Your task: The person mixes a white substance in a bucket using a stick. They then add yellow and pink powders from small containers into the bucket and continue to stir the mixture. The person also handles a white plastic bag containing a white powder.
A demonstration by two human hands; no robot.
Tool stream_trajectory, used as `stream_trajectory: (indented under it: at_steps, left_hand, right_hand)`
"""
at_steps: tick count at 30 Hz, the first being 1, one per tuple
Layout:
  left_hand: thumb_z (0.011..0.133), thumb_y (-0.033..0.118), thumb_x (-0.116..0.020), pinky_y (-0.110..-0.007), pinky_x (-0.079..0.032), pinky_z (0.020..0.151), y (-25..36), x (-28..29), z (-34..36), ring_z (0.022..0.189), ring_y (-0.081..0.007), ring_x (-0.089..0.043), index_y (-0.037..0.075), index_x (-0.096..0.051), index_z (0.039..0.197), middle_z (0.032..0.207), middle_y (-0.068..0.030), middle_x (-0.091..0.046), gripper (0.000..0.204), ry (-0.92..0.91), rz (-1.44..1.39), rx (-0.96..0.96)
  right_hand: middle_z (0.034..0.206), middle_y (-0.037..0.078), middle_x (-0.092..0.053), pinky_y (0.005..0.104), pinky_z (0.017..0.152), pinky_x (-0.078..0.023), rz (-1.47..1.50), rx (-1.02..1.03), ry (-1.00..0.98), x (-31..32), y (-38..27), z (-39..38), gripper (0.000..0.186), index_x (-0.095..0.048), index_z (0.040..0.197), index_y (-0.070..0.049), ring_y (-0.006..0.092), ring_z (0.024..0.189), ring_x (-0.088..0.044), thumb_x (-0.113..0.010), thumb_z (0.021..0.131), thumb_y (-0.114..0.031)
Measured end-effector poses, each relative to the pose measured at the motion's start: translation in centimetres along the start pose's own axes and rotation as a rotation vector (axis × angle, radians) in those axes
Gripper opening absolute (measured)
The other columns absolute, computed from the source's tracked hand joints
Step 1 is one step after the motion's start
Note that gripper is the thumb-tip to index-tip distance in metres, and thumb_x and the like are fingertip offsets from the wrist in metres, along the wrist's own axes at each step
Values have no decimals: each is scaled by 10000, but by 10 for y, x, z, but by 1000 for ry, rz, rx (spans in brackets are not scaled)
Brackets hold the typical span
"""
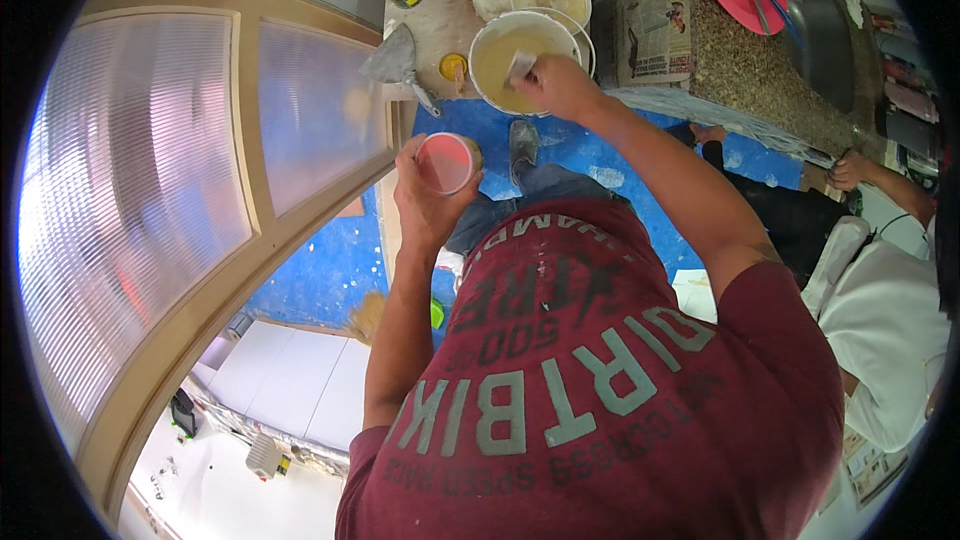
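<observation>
L hand [425, 195] grip closed on pink cup [446, 162]; R hand [555, 85] grip pinching scraper [521, 64] in bucket [490, 40]

Cup [446, 162] left of bucket [522, 60]; trowel [395, 62] between.

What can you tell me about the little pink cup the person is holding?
The little pink cup is round and looks like plastic, pale pink inside with a brighter reddish rim. It is seen from above, mouth open and held about level. What is in it cannot be made out. The left hand wraps around its side, fingers curled on the rim's left edge. It hangs in the air above the blue floor, near the wooden door frame and below the big bucket of cream paint.
</observation>
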State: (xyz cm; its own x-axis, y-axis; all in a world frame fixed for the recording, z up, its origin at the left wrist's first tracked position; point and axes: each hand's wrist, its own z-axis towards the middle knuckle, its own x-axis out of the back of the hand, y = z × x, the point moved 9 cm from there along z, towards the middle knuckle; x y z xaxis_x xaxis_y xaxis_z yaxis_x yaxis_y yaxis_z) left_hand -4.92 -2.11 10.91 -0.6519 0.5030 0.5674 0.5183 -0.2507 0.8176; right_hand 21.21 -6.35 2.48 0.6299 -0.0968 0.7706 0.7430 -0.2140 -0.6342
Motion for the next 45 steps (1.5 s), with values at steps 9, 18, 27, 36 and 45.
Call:
stream_trajectory:
  at_steps: [9, 18, 27, 36, 45]
  left_hand:
    - [696, 222, -964, -440, -544, 972, 0, 0, -2, 1129, -347, -674, 29, -472, 1369, 1204, -208, -660, 856, 3, -18, -36]
    - [696, 219, -964, -439, -550, 956, 1, -2, -6, 1116, -351, -680, 31, -475, 1365, 1202, -207, -664, 850, -7, 9, -18]
    - [710, 221, -956, -437, -549, 959, 2, 1, -12, 1102, -350, -686, 20, -467, 1383, 1185, -210, -669, 855, 7, 5, -29]
    - [715, 216, -954, -431, -550, 953, 7, 6, -9, 1098, -338, -688, 22, -481, 1356, 1172, -206, -672, 820, 47, -8, -20]
    - [702, 213, -956, -437, -547, 963, -1, 4, -13, 1119, -347, -678, 34, -480, 1374, 1206, -199, -664, 843, 48, 3, -1]
  right_hand:
    - [902, 270, -712, 516, 761, -560, 77, -37, 114, 1, 11, 7, 375, -734, 1002, 16, 444, 828, -700, -661, 956, -349]
    - [845, 261, -709, 548, 741, -552, 6, -85, 159, 15, 13, 22, 371, -727, 996, 8, 469, 816, -694, -633, 964, -349]
    - [865, 269, -707, 554, 755, -550, 1, -58, 165, 19, 9, 29, 395, -729, 959, 13, 465, 845, -692, -602, 971, -361]
    - [839, 244, -711, 525, 720, -552, -17, -47, 181, 9, 6, 28, 386, -729, 899, 29, 435, 788, -696, -653, 962, -344]
    - [865, 276, -705, 540, 753, -550, 33, -58, 122, 6, 8, 20, 383, -720, 955, 44, 458, 809, -692, -646, 972, -332]
